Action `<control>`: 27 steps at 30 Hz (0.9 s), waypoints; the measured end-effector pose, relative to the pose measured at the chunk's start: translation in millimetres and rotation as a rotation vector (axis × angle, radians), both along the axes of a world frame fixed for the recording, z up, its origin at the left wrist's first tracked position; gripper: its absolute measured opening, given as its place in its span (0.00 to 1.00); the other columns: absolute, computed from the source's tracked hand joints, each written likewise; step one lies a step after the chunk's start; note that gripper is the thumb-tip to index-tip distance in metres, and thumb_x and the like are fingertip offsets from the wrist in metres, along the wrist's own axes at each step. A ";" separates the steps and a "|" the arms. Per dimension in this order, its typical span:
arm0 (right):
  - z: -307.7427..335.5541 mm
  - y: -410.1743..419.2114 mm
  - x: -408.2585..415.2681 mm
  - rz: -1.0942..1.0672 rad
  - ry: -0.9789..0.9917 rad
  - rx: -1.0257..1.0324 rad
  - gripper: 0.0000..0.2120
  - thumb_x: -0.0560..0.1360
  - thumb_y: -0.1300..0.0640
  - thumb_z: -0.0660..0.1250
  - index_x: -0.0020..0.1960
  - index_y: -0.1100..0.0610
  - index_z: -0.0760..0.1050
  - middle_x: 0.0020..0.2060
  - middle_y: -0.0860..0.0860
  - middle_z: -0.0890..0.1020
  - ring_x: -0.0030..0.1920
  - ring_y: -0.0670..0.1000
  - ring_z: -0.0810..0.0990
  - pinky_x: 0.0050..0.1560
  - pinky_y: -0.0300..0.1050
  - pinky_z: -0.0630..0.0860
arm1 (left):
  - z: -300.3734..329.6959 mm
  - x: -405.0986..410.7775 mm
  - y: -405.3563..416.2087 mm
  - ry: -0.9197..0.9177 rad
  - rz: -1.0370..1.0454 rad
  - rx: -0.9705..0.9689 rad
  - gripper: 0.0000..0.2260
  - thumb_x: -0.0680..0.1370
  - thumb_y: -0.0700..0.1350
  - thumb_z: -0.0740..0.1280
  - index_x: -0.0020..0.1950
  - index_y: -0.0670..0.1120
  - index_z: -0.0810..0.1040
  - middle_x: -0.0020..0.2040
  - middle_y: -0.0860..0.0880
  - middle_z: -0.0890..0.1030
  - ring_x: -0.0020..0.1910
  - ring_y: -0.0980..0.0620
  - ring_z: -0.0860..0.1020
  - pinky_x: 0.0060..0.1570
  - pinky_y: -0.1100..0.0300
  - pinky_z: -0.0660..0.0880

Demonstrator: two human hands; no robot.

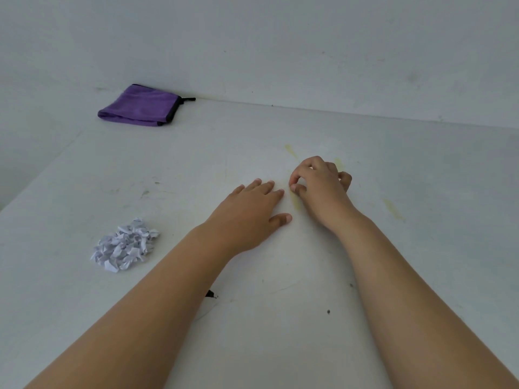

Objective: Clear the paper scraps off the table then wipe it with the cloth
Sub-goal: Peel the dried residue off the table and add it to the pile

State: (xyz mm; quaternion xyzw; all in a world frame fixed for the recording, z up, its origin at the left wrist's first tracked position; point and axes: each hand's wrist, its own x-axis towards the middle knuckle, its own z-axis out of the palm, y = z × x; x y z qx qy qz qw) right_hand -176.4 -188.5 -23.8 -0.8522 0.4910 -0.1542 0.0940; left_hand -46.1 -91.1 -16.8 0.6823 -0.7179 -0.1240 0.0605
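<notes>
A heap of crumpled white paper scraps (125,245) lies on the white table (280,318), left of my arms. The folded purple cloth (140,106) rests at the table's far left, against the wall. My left hand (250,217) lies flat on the table near the middle, fingers straight and spread, holding nothing. Just to its right, my right hand (320,186) hovers at the surface with its fingers curled and its thumb and forefinger tips close together. No scrap shows between them.
Pale yellow smears (393,209) mark the table around and to the right of my right hand. Small dark specks (328,311) dot the near part. A small black object (210,293) peeks out beside my left forearm. A white wall (309,51) runs along the far edge.
</notes>
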 end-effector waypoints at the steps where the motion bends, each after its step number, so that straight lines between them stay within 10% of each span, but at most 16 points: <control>1: -0.5 -0.7 1.1 -0.001 0.014 0.007 0.08 0.78 0.60 0.59 0.48 0.49 0.75 0.60 0.46 0.69 0.64 0.52 0.64 0.62 0.50 0.53 | 0.6 -0.4 0.4 0.000 0.000 -0.001 0.26 0.81 0.58 0.52 0.76 0.49 0.55 0.77 0.49 0.54 0.77 0.50 0.49 0.75 0.54 0.49; 27: -0.9 -3.3 -3.5 0.043 0.052 -0.019 0.11 0.78 0.61 0.60 0.47 0.45 0.74 0.64 0.43 0.65 0.70 0.51 0.57 0.67 0.58 0.47 | 0.2 -1.8 0.7 -0.022 0.000 0.009 0.27 0.81 0.58 0.51 0.77 0.49 0.53 0.78 0.48 0.52 0.77 0.49 0.48 0.74 0.54 0.47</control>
